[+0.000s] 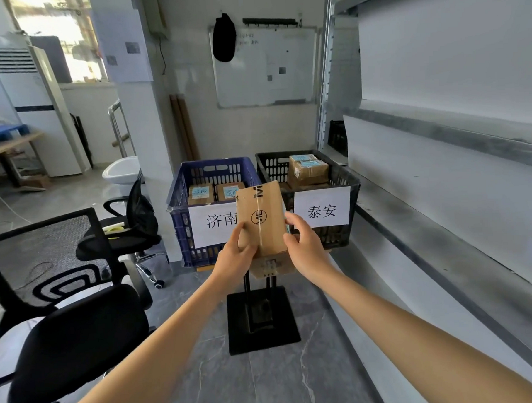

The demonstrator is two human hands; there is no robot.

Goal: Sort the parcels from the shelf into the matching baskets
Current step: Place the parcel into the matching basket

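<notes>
Holding the parcel point(260, 210) upright, you have it in front of where both baskets meet. Your left hand point(234, 260) grips its lower left edge, right hand point(306, 248) pinches the right edge. Blue basket point(180, 232) left, black basket point(354, 194) right.

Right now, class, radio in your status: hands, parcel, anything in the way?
Left hand and right hand grip the parcel low down. Parcel upright before blue basket and black basket. Nothing between.
</notes>
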